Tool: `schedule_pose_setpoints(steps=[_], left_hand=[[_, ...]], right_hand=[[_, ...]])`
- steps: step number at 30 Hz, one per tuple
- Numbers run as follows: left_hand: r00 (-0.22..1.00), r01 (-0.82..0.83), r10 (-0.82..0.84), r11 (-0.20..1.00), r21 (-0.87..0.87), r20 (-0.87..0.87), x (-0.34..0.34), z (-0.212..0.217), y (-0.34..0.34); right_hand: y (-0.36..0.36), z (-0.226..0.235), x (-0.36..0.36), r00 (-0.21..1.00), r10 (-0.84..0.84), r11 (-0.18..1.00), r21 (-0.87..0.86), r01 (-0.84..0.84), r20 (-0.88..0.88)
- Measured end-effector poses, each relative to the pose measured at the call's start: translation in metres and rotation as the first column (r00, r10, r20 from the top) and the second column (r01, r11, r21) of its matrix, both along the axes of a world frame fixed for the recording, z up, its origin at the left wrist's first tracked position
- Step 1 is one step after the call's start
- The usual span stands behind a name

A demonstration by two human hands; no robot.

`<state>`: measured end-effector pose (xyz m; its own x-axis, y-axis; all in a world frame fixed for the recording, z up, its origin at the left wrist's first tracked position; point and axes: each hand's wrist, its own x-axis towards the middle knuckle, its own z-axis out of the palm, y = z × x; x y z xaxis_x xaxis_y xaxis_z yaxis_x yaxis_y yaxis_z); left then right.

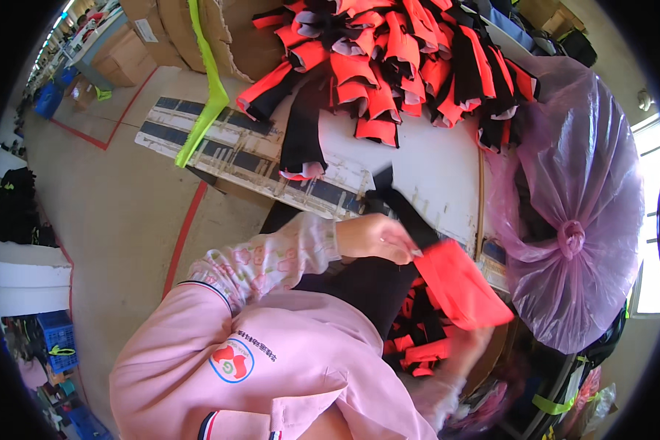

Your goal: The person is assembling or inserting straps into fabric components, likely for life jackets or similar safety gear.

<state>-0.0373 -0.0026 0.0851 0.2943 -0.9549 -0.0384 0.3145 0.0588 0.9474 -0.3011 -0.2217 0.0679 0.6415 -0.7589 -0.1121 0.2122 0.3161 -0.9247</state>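
My left hand [380, 239] is closed in a pinch at the edge of a black and orange-red fabric piece [462, 286], above my lap. The piece looks like a flat sleeve, its black part toward the table and its red part toward me. At its red end is my right hand [475, 343], smeared by motion, its fingers hidden behind the cloth. A large pile of similar black and red pieces [378, 66] covers the far part of the table [433, 158]. One mostly black piece [302, 139] lies apart, nearer to me. More red and black pieces [422, 330] are heaped below the held one.
A big tied purple plastic bag [576, 198] bulges at the table's right. Cardboard boxes [158, 33] stand at the far left, and a neon-yellow strip [209, 103] hangs over the table's left end. Blue crates [57, 341] are on the floor far left.
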Motion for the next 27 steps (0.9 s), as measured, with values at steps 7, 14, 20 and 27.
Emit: schedule_pose_setpoints(steps=[7, 14, 20, 27], left_hand=[[-0.108, -0.786, 0.167, 0.589, -0.187, 0.980, 0.089, -0.006, 0.103], [0.386, -0.864, 0.223, 0.428, 0.266, 0.895, 0.105, -0.054, 0.143], [0.497, -0.816, 0.424, 0.527, 0.240, 0.757, 0.056, -0.040, 0.099], [0.134, -0.939, 0.110, 0.332, 0.091, 0.985, 0.103, -0.048, 0.160]], right_hand=[[-0.158, 0.047, -0.231, 0.903, -0.261, 0.944, -0.284, 0.165, -0.342], [-0.150, -0.014, -0.155, 0.693, -0.279, 0.848, -0.509, -0.148, -0.665], [-0.063, -0.029, 0.026, 0.730, 0.115, 0.730, -0.441, -0.522, -0.673], [-0.025, -0.013, 0.172, 0.704, 0.410, 0.412, -0.571, -0.710, -0.579]])
